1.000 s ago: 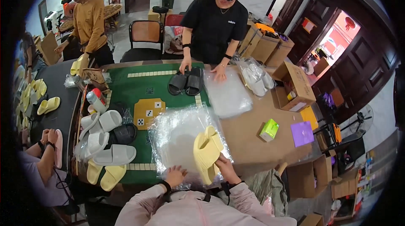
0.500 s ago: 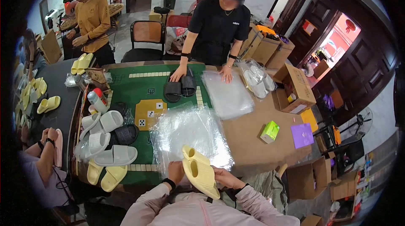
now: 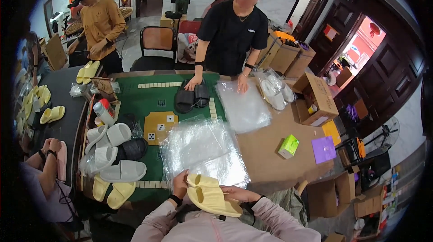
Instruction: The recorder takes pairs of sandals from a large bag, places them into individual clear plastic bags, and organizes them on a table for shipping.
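A pair of pale yellow slide sandals (image 3: 209, 195) is stacked sole to sole close to my chest, off the table's near edge. My right hand (image 3: 237, 193) grips the pair from the right side. My left hand (image 3: 181, 183) rests at the near edge of a stack of clear plastic bags (image 3: 200, 151) on the table, touching the sandals' left end. The bags lie flat on the green mat (image 3: 151, 106) and brown tabletop.
Grey, white, black and yellow slides (image 3: 115, 151) are piled at the left. A person in black across the table presses on black slides (image 3: 191, 97) and another clear bag (image 3: 243, 106). Cardboard boxes (image 3: 315, 100), a green box (image 3: 288, 146), a purple sheet (image 3: 324, 149) stand right.
The yellow sandals came off the plastic bags and were drawn back toward my chest, now lying flat and stacked. The person opposite shifted the black slides slightly.
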`<state>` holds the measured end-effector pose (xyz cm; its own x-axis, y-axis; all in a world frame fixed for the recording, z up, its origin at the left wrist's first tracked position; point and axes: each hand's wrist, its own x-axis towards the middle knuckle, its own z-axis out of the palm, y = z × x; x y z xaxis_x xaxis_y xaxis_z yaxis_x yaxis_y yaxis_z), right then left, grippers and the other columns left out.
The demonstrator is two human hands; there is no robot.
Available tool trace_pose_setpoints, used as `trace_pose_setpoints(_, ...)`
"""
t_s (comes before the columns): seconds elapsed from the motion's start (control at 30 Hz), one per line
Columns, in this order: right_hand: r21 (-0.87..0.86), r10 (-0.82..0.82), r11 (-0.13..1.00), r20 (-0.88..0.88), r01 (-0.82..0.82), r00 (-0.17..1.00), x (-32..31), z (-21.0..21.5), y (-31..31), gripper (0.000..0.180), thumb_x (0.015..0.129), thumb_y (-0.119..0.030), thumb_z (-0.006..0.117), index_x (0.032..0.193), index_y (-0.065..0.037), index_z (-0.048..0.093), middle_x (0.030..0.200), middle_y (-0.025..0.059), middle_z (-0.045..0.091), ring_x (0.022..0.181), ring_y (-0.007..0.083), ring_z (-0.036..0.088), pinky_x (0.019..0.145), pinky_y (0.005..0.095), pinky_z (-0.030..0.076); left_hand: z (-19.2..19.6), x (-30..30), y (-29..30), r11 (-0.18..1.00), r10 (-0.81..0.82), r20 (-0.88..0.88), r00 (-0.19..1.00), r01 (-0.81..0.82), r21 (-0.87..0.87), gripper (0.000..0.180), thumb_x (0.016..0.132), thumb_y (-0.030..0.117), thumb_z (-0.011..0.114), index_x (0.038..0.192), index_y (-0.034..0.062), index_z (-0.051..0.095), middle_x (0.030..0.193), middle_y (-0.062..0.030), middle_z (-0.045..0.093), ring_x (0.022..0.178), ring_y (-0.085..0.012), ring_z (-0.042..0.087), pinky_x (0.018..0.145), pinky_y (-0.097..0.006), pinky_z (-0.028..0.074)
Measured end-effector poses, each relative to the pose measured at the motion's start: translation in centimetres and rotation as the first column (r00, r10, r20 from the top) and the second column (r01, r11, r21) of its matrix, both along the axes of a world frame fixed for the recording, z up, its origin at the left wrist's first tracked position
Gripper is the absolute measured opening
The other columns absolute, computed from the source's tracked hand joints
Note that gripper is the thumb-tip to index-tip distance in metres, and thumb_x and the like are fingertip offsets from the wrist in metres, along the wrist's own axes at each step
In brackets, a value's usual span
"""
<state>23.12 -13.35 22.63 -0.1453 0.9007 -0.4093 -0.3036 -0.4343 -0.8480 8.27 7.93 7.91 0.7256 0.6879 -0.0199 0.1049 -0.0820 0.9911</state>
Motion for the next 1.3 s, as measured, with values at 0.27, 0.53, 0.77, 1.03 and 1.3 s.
trace_pose_setpoints(0.27, 0.098, -0.025, 0.993, 0.738, -0.071, 0.674, 1.6, -2.8, -0.6, 0.035, 0.083, -0.008, 0.053, 0.118, -0.005, 0.05, 0.116, 0.0124, 0.047, 0.111, 0.0265, 0.045, 0.093, 0.0338, 0.036, 5.8, 0.8, -0.2, 0.911, -0.122, -0.086, 0.989, 0.146, 0.386, 0.027, 0.088, 0.009, 0.046, 0.113, 0.0011, 0.054, 0.106, -0.0182, 0.058, 0.096, -0.0309, 0.057, 0.083, -0.033, 0.044)
trace_pose_setpoints(0.53, 0.212, -0.182, 0.977, 0.88, -0.02, 0.439, 2.3, -3.0, -0.1, 0.032, 0.075, -0.01, 0.055, 0.106, -0.005, 0.052, 0.103, 0.0157, 0.05, 0.092, 0.0333, 0.052, 0.08, 0.0392, 0.044, 7.0, 1.0, -1.9, 0.759, -0.21, -0.204, 0.956, 0.291, 0.583, 0.038, 0.084, 0.011, 0.047, 0.122, 0.0089, 0.046, 0.124, -0.0115, 0.047, 0.111, -0.0346, 0.045, 0.095, -0.051, 0.028)
trace_pose_setpoints(0.77, 0.209, -0.226, 0.974, 0.926, 0.087, 0.303, 0.7, -2.4, 0.9, 0.029, 0.07, -0.005, 0.056, 0.099, -0.004, 0.057, 0.105, 0.0153, 0.053, 0.094, 0.0343, 0.052, 0.078, 0.0398, 0.045, 9.4, 0.3, -3.1, 0.657, -0.172, -0.384, 0.907, 0.396, 0.642, 0.049, 0.082, 0.009, 0.047, 0.131, 0.0151, 0.038, 0.137, -0.0108, 0.03, 0.125, -0.0373, 0.027, 0.1, -0.057, 0.018)
trace_pose_setpoints(1.03, 0.277, -0.283, 0.958, 0.954, 0.072, 0.098, -1.4, -1.4, 2.2, 0.02, 0.069, -0.011, 0.056, 0.088, -0.004, 0.056, 0.093, 0.0131, 0.053, 0.09, 0.0317, 0.052, 0.076, 0.0425, 0.041, 9.5, 0.9, -2.9, 0.692, -0.156, -0.399, 0.904, 0.388, 0.609, 0.054, 0.081, 0.008, 0.046, 0.131, 0.0274, 0.04, 0.141, -0.0115, 0.022, 0.125, -0.0445, 0.02, 0.095, -0.067, 0.013)
trace_pose_setpoints(1.3, 0.368, -0.362, 0.923, 0.93, 0.118, -0.067, -1.9, -1.7, 1.7, 0.015, 0.069, -0.011, 0.057, 0.081, -0.001, 0.055, 0.088, 0.0165, 0.052, 0.082, 0.0331, 0.053, 0.07, 0.0431, 0.043, 7.0, 0.5, -3.2, 0.811, -0.157, -0.438, 0.885, 0.369, 0.455, 0.055, 0.082, 0.005, 0.045, 0.133, 0.026, 0.036, 0.142, -0.0159, 0.018, 0.122, -0.0494, 0.025, 0.094, -0.064, 0.02)
